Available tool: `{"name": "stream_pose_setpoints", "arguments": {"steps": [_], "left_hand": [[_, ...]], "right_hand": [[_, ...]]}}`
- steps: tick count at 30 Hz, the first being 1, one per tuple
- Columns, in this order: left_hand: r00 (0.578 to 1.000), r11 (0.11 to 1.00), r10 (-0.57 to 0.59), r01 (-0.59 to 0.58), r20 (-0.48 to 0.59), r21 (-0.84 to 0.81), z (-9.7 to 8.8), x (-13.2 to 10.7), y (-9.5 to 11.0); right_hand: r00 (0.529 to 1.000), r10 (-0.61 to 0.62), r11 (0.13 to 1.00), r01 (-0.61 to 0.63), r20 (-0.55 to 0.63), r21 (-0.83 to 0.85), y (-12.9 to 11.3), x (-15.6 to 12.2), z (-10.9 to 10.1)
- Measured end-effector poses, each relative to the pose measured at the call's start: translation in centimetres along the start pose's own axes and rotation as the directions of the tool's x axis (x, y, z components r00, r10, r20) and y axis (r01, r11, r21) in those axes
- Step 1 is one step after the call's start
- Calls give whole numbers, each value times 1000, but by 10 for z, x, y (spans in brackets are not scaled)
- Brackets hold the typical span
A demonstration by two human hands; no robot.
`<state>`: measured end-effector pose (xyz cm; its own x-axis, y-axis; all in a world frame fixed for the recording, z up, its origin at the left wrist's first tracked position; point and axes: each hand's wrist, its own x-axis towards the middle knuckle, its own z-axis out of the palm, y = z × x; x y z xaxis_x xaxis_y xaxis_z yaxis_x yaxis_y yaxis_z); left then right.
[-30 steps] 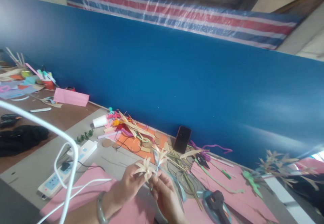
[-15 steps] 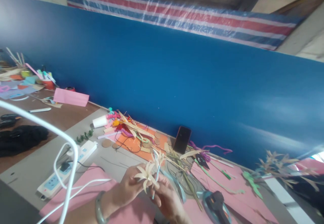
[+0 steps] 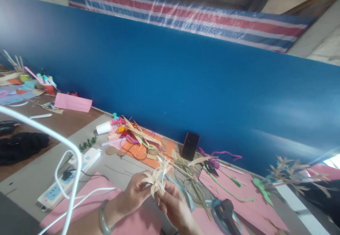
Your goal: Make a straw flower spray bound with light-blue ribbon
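A pale straw-coloured flower (image 3: 154, 182) with narrow pointed petals is held over the table, between my two hands. Just behind it rises a second pale flower (image 3: 164, 166), beside a thin light-blue stem that is mostly hidden by the fingers. My left hand (image 3: 136, 194), a bangle at its wrist, is closed on the front flower from the left. On the other side, my right hand (image 3: 174, 203) pinches the stem just below the petals. Pink paper (image 3: 140, 221) lies beneath both hands.
A white power strip (image 3: 67, 182) and a looping white cable (image 3: 77, 157) are at the left. Behind the hands lie husk strips (image 3: 140, 134) and a propped phone (image 3: 190, 145). A black glue gun (image 3: 225, 212) rests at the right, near a dried-flower bunch (image 3: 289, 171). A blue partition (image 3: 164, 79) borders the table.
The front flower has turned slightly, and its petals now point more upward. My right hand's fingers have closed in nearer to the blossoms, covering more of the blue stem.
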<state>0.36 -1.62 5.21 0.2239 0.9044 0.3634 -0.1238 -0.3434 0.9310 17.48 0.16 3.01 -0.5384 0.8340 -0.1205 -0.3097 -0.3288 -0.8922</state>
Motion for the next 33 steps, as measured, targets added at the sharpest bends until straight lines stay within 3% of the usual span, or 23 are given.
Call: {"name": "stream_pose_setpoints", "arguments": {"steps": [6, 10, 16, 20, 27, 33], "left_hand": [[999, 999, 25, -24, -27, 35, -2, -2, -11], [994, 996, 41, -33, -101, 85, 0, -2, -17], [968, 995, -88, 95, -236, 21, 4, 1, -20], [980, 989, -144, 137, -135, -61, 2, 5, -29], [982, 978, -182, 187, 56, -95, 4, 9, -33], [971, 973, -218, 208, -98, -101, 7, 10, -30]], "right_hand": [[997, -37, 998, 33, -67, -56, -1, 0, 2], [985, -109, 979, 84, -133, -184, 0, 1, 3], [959, -214, 937, 147, -188, -316, 7, 6, 0], [931, -291, 903, 190, -221, -386, 7, 9, -4], [904, -353, 897, 254, -242, -361, 4, 9, -9], [925, -323, 922, 259, -198, -289, 8, 10, -12]]}}
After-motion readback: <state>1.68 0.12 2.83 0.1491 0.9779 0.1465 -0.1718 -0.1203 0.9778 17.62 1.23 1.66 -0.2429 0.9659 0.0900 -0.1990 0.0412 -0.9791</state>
